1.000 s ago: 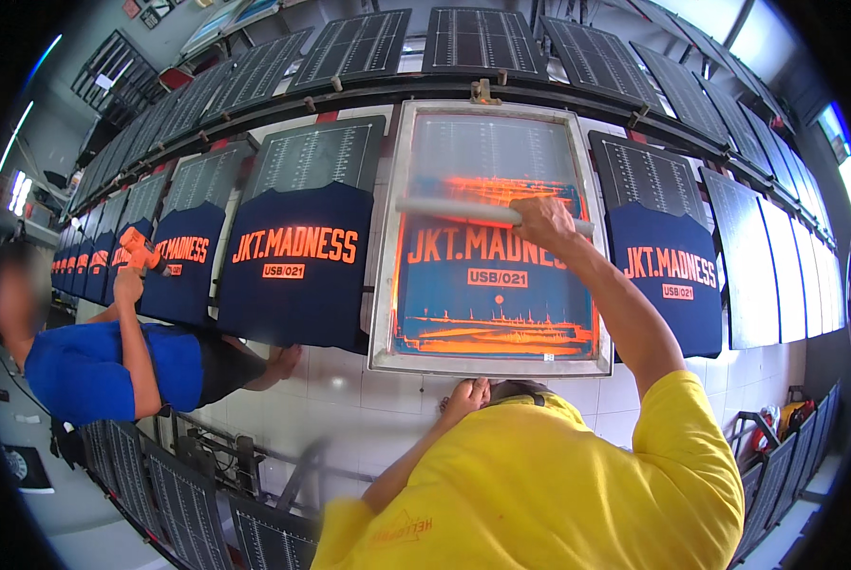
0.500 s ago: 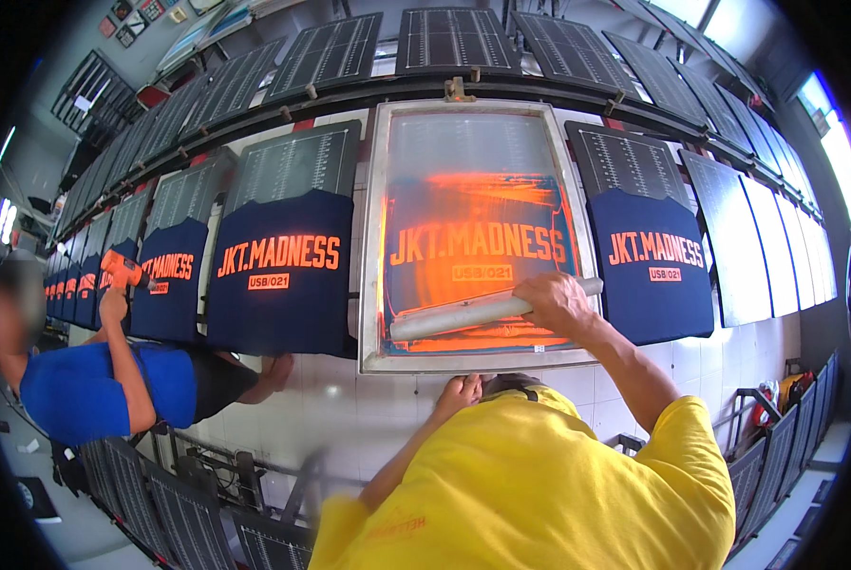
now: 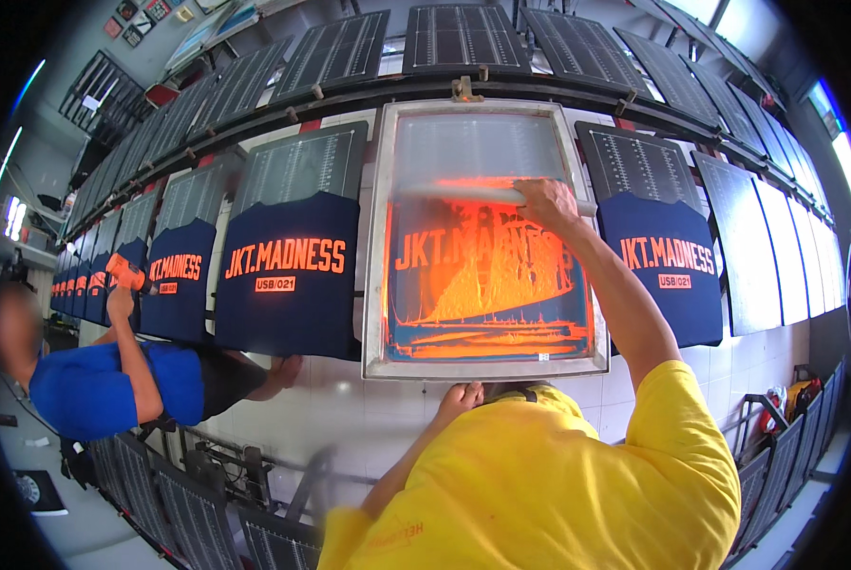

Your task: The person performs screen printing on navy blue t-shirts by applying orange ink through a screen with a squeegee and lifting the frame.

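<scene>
My right hand (image 3: 546, 203) is wrapped round a long pale squeegee (image 3: 463, 193), which lies across the upper part of the printing screen. The screen's metal frame (image 3: 373, 285) surrounds a mesh smeared with bright orange ink (image 3: 482, 275), with lettering showing through. Just below the frame's near edge is my left hand (image 3: 461, 397), its fingers curled; whatever they hold, if anything, is hidden. Dark blue shirts with orange print lie on boards either side: one shirt (image 3: 288, 313) to the left, another shirt (image 3: 658, 304) to the right.
At the left a person in a blue top (image 3: 112, 385) holds an orange heat gun (image 3: 126, 274) near the shirts. Beyond the screen runs a rail with a row of black boards (image 3: 468, 38). Bare pale boards (image 3: 729, 228) stand at the right, and more racks lie behind me.
My right hand has pushed the squeegee away from me, from the near part of the screen to its upper part. Ink streaks now cover the lettering. My left hand stays by the near edge.
</scene>
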The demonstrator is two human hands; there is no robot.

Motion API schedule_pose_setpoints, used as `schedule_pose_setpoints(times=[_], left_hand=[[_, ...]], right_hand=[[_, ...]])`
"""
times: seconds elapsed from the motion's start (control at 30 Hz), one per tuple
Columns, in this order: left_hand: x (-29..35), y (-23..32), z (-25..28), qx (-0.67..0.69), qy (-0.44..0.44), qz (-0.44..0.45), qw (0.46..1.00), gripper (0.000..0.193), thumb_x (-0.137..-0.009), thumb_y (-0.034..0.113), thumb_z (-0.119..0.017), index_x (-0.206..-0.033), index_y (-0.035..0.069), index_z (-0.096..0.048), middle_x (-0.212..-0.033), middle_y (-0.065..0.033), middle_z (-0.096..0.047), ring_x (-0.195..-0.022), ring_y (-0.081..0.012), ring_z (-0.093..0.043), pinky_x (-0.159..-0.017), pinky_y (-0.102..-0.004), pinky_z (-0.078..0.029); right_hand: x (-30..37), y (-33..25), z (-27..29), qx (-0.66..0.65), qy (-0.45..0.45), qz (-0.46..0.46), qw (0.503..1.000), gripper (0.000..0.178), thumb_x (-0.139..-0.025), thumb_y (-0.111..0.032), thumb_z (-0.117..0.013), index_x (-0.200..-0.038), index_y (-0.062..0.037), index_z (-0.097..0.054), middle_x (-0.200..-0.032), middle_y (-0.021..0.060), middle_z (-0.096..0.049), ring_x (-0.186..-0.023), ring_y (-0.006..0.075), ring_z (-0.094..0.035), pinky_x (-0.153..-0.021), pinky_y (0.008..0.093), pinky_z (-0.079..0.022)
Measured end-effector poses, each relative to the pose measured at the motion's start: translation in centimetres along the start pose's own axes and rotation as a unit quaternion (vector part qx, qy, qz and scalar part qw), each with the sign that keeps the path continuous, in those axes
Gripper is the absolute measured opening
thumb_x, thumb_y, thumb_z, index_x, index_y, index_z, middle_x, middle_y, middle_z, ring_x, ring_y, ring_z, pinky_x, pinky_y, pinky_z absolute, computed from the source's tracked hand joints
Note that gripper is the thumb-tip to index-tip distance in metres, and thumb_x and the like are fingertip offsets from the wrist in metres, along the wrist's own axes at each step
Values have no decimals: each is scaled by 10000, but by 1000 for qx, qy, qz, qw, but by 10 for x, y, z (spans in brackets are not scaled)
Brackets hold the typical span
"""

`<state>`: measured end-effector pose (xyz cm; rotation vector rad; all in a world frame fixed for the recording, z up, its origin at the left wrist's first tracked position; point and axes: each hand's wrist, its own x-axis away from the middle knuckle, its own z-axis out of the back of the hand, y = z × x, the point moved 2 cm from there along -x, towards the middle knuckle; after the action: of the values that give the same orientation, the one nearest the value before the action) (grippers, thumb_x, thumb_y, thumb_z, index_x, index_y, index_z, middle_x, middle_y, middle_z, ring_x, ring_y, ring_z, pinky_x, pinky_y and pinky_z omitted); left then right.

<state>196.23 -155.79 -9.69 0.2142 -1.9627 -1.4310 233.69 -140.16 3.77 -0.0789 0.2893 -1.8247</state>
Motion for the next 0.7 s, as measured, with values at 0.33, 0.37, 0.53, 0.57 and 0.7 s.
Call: schedule_pose_setpoints(times=[0.33, 0.37, 0.53, 0.57, 0.7], left_hand=[[-2, 2, -2, 8, 5, -21, 1000, 446, -1067, 363, -420, -740, 62, -462, -631, 4, -450, -574, -112, -399, -553, -297, -353], [-2, 4, -2, 7, 0, -17, 1000, 449, -1068, 358, -421, -740, 55, -464, -623, -3, -455, -563, -117, -405, -552, -299, -360], [-4, -3, -1, 105, -38, 14, 994, 439, -1075, 364, -398, -765, 57, -445, -608, 0, -401, -521, -97, -397, -491, -270, -334], [-5, -3, 0, 118, -40, 26, 992, 435, -1073, 368, -404, -772, 57, -447, -613, -1, -400, -521, -96, -397, -488, -267, -331], [-4, 3, 5, 84, -54, 61, 993, 406, -1062, 374, -439, -805, 62, -471, -633, 4, -413, -517, -96, -391, -484, -259, -319]], right_hand=[[91, -45, 11, -7, -50, 8, 999, 162, -774, -217, -709, -898, -117, -674, -831, 116, -691, -786, 344, -683, -671, 476, -548], [107, -52, 10, -5, -61, 8, 998, 158, -777, -213, -706, -898, -118, -673, -834, 108, -689, -785, 340, -682, -668, 469, -551], [200, -80, -8, 19, 5, 95, 995, 233, -702, -173, -740, -894, -108, -625, -831, 73, -639, -764, 298, -649, -670, 445, -522], [217, -89, -8, 23, -3, 103, 994, 271, -703, -146, -720, -950, -101, -616, -897, 64, -662, -870, 280, -656, -744, 421, -520], [257, -102, -19, 25, 24, 122, 992, 380, -687, -133, -715, -1037, -86, -576, -1125, 67, -603, -1040, 251, -603, -829, 393, -497]])
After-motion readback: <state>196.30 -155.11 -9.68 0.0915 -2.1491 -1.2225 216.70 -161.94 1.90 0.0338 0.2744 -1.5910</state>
